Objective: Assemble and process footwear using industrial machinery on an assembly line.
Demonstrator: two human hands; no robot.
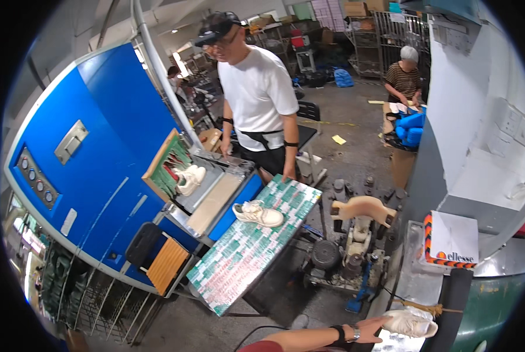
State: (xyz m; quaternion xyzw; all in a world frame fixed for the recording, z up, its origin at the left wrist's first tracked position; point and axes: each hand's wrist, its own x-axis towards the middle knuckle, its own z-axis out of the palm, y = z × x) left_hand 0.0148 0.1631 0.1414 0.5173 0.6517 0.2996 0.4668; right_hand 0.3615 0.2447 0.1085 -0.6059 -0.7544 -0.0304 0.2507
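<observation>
Shoe, cream-coloured, sits at lower right in the head view, on the metal bench, and the left hand is right at its near end, fingers outstretched! Whether they grip, I can't tell; the right hand is out of view. White box behind. Across the way, a second shoe rests on a patterned board, a co-worker standing beside it.

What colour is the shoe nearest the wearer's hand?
The shoe is cream-white, seen best in the head view.
</observation>
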